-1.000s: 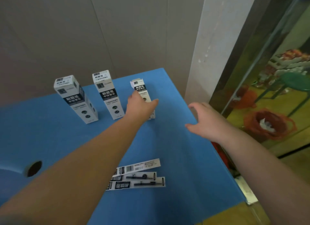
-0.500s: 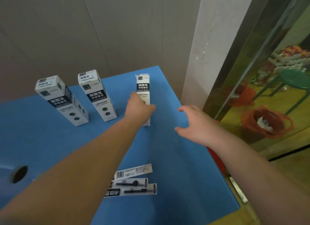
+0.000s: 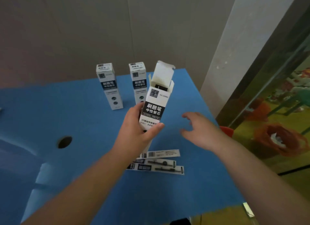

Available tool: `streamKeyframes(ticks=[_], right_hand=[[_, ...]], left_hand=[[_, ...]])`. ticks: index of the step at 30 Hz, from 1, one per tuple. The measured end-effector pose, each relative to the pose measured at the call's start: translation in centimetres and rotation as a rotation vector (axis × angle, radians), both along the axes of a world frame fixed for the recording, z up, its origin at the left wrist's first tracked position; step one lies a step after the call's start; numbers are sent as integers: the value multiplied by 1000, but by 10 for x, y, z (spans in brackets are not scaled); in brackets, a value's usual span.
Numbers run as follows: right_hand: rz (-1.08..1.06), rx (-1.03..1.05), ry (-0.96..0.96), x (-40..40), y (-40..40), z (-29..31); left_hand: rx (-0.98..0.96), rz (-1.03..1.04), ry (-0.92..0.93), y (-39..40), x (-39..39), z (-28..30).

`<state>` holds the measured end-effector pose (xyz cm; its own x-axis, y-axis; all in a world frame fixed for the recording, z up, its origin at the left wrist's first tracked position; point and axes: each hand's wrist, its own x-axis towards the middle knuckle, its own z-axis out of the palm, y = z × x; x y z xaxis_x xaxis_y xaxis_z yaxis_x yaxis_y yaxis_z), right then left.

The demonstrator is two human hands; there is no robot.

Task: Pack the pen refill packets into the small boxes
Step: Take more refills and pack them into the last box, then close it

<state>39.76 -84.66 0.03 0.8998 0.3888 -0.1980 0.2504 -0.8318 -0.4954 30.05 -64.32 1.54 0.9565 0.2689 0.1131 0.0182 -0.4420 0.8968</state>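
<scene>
Table (image 3: 50, 117), blue, carries everything; it lies below and beyond both sets of fingers. Two closed boxes (image 3: 109, 85) stand upright on it, past the left fingertips and well apart from the right ones.

Open box (image 3: 155, 105): gripped low on its body by the left hand (image 3: 134, 136), thumb across the printed front, remaining fingers wrapped behind. It is lifted clear of the surface and tilted, mouth uppermost, top flap (image 3: 163, 74) standing open. Something dark shows inside the mouth; what it is cannot be told.

Right hand (image 3: 199, 129): empty, fingers loosely spread and part-curled, just beside the open box without touching it.

Refill packets (image 3: 157, 162): three flat strips, overlapping, on the table nearer the person than either set of fingers, partly under the left wrist.

Procedure, as judged:
- Keep the left grip low so the thumb stays clear of the mouth
- Hold the flap back from the opening
- Pinch one packet by a short end with the right fingers
- Align its long axis with the box, then slide it in without bending
</scene>
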Motion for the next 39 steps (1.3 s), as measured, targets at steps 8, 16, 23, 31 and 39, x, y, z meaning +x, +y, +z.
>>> streamKeyframes(ticks=[8,16,23,31,39], right_hand=[[270,-116,28,-61,52,-5],[375,-243,-51,-79,77,-23],[407,-412,-57,-85,92,-15],[382,-493,-109,-104,99,-16],[342,-603,-183,-117,105,-17]], left_hand=[[-106,122,-38,60,-64,-9],[-70,119,-49,88,-88,-25],[-78,105,-64,95,-96,-27],[-91,79,-73,98,-101,-25],[-133,75,-81,101,-105,-29]])
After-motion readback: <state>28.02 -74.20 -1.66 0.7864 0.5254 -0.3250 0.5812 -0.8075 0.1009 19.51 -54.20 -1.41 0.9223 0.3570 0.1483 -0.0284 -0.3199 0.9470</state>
